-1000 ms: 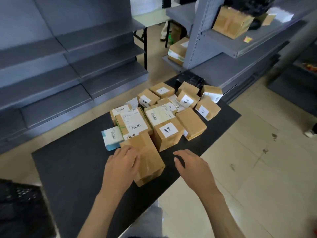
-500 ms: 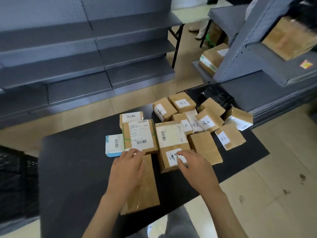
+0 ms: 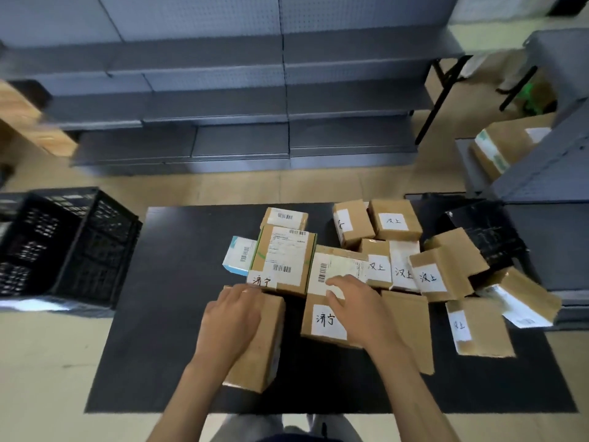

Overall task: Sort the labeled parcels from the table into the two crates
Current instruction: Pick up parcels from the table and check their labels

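Observation:
Several brown parcels with white handwritten labels lie heaped on the black table (image 3: 153, 330). My left hand (image 3: 232, 317) lies on a plain brown parcel (image 3: 266, 352) at the table's near side, its fingers hooked over the far end. To its right, my right hand (image 3: 353, 304) rests with straight fingers on a labeled parcel (image 3: 328, 323). A black crate (image 3: 73, 244) stands left of the table. A second black crate (image 3: 487, 237) sits at the right, partly hidden behind parcels.
Grey metal shelving (image 3: 287, 100) runs along the back. Another shelf unit on the right carries a large cardboard box (image 3: 510, 145). A small white and blue box (image 3: 239, 255) lies at the heap's left edge. Tan floor surrounds the table.
The view has swung left and down, bringing the left crate into sight. My right hand has moved from beside the heap onto the labeled parcel. My left hand stays on the plain parcel.

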The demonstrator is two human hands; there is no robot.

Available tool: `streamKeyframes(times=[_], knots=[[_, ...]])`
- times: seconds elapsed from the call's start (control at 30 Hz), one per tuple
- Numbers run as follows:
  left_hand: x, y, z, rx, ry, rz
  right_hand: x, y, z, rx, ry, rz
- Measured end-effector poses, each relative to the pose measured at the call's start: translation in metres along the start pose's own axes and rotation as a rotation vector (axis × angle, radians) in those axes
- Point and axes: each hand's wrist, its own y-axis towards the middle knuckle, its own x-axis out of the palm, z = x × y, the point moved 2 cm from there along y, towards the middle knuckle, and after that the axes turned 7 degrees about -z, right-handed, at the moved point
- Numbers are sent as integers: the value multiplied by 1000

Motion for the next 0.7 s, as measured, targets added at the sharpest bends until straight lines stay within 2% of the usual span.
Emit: streamKeyframes(times=[0.13, 0.33, 0.47, 0.7], knots=[[2, 2, -7, -70, -8, -17, 8, 15, 3, -17, 1, -46], [-8, 31, -24, -45, -58, 29, 16, 35, -4, -19, -32, -104], [-12, 76, -35, -51, -98, -86, 21, 47, -15, -36, -111, -131], [13, 136, -46, -110, -289, -308, 36, 68, -38, -32, -273, -81]])
